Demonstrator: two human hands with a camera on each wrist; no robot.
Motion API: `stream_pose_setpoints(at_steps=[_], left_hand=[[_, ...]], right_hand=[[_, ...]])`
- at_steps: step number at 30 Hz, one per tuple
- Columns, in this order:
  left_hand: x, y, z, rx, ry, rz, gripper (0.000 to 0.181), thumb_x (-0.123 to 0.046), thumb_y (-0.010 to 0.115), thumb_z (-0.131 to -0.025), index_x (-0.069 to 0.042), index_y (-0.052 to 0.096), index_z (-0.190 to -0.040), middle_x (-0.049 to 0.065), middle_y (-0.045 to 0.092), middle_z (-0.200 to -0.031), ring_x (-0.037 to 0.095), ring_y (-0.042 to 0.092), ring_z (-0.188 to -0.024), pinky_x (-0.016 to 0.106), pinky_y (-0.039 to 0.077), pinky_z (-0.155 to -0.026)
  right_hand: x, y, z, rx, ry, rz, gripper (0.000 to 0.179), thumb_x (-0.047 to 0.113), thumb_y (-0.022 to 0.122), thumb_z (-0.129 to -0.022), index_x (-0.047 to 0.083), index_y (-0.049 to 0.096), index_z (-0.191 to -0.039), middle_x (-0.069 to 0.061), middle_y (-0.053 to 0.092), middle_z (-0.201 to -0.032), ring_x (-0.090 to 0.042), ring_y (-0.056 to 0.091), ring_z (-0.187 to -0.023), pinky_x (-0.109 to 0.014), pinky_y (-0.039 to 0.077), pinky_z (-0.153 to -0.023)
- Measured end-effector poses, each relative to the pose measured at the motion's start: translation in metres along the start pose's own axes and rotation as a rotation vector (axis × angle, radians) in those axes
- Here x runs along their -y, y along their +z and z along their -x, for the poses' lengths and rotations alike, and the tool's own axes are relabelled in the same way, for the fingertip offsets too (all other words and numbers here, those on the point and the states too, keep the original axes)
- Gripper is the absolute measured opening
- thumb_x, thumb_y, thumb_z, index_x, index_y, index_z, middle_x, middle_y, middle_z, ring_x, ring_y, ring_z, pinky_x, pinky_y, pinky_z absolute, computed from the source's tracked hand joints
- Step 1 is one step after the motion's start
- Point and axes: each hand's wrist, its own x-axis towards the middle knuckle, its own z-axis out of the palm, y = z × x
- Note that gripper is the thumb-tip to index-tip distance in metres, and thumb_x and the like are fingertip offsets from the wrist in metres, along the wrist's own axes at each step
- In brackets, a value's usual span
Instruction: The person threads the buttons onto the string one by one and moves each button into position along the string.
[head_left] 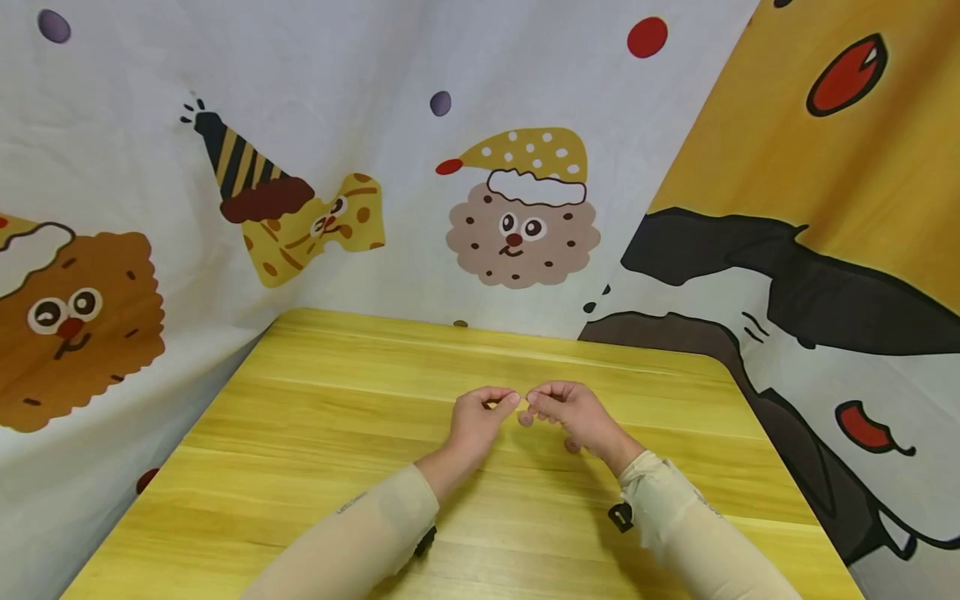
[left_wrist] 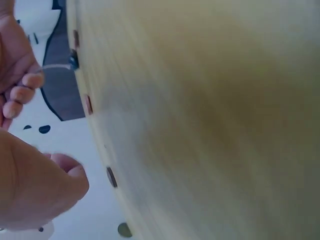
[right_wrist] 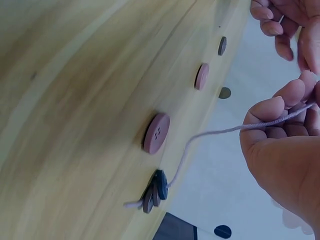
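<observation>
My right hand (head_left: 577, 412) pinches a pale lilac cord (right_wrist: 210, 132), which passes over its fingers and droops to the table. At the cord's lower end a dark blue button (right_wrist: 162, 185) and brown buttons (right_wrist: 150, 197) are threaded together, with a short tail sticking out beyond them. My left hand (head_left: 480, 417) is close beside the right, its thumb and forefinger brought together; I cannot tell whether it holds anything. A large pinkish four-hole button (right_wrist: 157, 132) lies near the threaded ones, and a smaller pinkish button (right_wrist: 201, 76) lies farther along.
A dark brown button (right_wrist: 222, 46) lies on the light wooden table (head_left: 337, 442). Behind the table's far edge hangs a white cloth (head_left: 360, 83) printed with cartoon biscuits. Beige sleeves (head_left: 360, 533) cover both forearms, and black straps show near the wrists.
</observation>
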Motion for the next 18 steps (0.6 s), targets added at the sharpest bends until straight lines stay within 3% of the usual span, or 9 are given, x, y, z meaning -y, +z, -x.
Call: stream_pose_setpoints(at_steps=[3,5,8,11,14,18], left_hand=[[0.005,-0.001,-0.003,0.076,0.061,-0.171,0.032,-0.035,0.08,-0.098,-0.01,0.08,-0.117,0.006,0.077,-0.118,0.02,0.066,-0.098,0.033,0.056,-0.081],[0.008,0.0,-0.006,0.131,0.126,-0.329,0.035,-0.036,0.08,-0.098,-0.01,0.078,-0.122,0.006,0.076,-0.127,0.026,0.068,-0.115,0.042,0.058,-0.096],[0.007,0.004,-0.011,0.191,0.244,-0.575,0.038,-0.035,0.081,-0.097,-0.01,0.078,-0.126,0.008,0.076,-0.132,0.031,0.067,-0.126,0.05,0.054,-0.109],[0.003,0.009,-0.017,0.225,0.323,-0.745,0.039,-0.033,0.082,-0.097,-0.01,0.078,-0.128,0.009,0.077,-0.131,0.032,0.068,-0.123,0.051,0.055,-0.108],[0.001,0.01,-0.023,0.24,0.337,-0.832,0.043,-0.032,0.081,-0.097,-0.009,0.075,-0.133,0.011,0.076,-0.131,0.032,0.068,-0.12,0.051,0.057,-0.102],[0.003,0.007,-0.031,0.266,0.29,-0.874,0.049,-0.032,0.078,-0.096,-0.008,0.072,-0.138,0.013,0.073,-0.132,0.032,0.066,-0.119,0.049,0.057,-0.1]], right_hand=[[-0.002,-0.003,0.001,-0.03,-0.049,0.025,0.037,0.044,0.07,-0.104,0.009,0.075,-0.114,-0.009,0.073,-0.104,-0.041,0.059,-0.097,-0.04,0.052,-0.07],[-0.003,-0.006,0.002,-0.039,-0.077,0.038,0.035,0.042,0.068,-0.106,0.009,0.075,-0.114,-0.007,0.074,-0.103,-0.04,0.061,-0.098,-0.044,0.055,-0.083],[-0.005,-0.01,0.003,-0.046,-0.082,0.038,0.032,0.041,0.069,-0.106,0.01,0.076,-0.111,-0.007,0.074,-0.102,-0.034,0.063,-0.094,-0.045,0.056,-0.083],[-0.005,-0.012,0.004,-0.046,-0.085,0.036,0.031,0.04,0.069,-0.105,0.01,0.076,-0.109,-0.011,0.074,-0.103,-0.032,0.063,-0.092,-0.043,0.056,-0.081],[-0.005,-0.012,0.004,-0.044,-0.089,0.041,0.031,0.04,0.069,-0.105,0.01,0.076,-0.108,-0.016,0.074,-0.105,-0.038,0.062,-0.095,-0.042,0.056,-0.08],[-0.005,-0.013,0.006,-0.05,-0.089,0.054,0.03,0.04,0.069,-0.106,0.011,0.076,-0.108,-0.018,0.073,-0.106,-0.046,0.061,-0.1,-0.044,0.056,-0.081]])
